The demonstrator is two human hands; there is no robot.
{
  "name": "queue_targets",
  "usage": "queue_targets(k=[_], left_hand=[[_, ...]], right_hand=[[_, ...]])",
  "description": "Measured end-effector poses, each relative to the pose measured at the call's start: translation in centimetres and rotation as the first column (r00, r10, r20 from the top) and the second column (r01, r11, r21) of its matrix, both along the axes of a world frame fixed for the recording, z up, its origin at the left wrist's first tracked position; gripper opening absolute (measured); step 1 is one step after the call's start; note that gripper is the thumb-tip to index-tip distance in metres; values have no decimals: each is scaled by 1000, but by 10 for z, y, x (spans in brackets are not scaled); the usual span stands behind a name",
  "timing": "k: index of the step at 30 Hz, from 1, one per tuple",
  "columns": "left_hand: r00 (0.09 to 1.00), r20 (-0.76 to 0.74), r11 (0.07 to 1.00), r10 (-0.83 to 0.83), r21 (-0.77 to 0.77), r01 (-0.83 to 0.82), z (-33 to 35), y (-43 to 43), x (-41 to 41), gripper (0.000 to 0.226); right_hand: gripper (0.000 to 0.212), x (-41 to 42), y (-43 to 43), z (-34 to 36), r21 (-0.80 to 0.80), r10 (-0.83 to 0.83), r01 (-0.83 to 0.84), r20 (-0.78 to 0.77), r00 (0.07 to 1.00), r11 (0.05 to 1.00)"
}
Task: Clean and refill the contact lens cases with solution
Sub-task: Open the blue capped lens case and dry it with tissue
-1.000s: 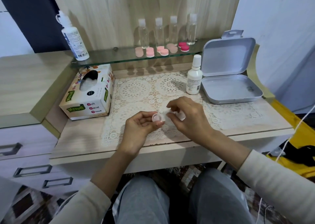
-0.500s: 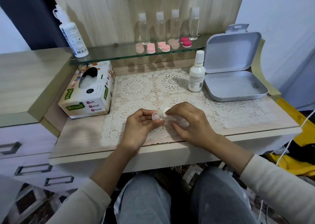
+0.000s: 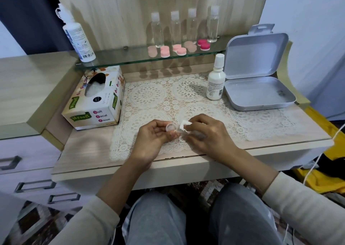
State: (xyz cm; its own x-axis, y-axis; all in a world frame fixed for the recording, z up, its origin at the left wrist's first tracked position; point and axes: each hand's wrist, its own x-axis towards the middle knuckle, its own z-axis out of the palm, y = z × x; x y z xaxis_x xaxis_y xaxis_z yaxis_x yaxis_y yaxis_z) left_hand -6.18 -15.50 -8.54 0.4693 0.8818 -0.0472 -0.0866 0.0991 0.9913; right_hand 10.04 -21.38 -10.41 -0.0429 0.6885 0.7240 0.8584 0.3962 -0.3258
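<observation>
Since a second ago the right hand [image 3: 207, 135] has sunk from above the case to the level of the left hand [image 3: 152, 139], and little has shifted in the last half second. Both hover low over the lace mat [image 3: 149, 95] at the near edge of the surface [image 3: 84, 151]. The left hand's curled fingers grip the lens case [image 3: 170, 127], its open well turned up. The case seems to run left to right, its far end hidden under the right fingers. The right hand pinches a tissue wad [image 3: 184, 123] just right of that well, so wiping probably calls for a short move leftward. Farther back and to the right, nearer the right hand, stands the small white bottle [image 3: 215, 84], with pink cases [image 3: 181, 50] on the glass shelf [image 3: 130, 56] beyond.
</observation>
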Motion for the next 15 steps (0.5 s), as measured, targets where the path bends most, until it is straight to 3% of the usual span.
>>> queue_targets(k=[4, 15], left_hand=[[1000, 7, 1000, -22, -8, 22, 0, 1, -1, 19], [999, 42, 1000, -24, -6, 25, 1, -1, -1, 17]], right_hand=[[10, -1, 1, 0, 28, -8, 6, 46, 999, 1000], [16, -2, 0, -1, 1, 24, -24, -48, 999, 1000]])
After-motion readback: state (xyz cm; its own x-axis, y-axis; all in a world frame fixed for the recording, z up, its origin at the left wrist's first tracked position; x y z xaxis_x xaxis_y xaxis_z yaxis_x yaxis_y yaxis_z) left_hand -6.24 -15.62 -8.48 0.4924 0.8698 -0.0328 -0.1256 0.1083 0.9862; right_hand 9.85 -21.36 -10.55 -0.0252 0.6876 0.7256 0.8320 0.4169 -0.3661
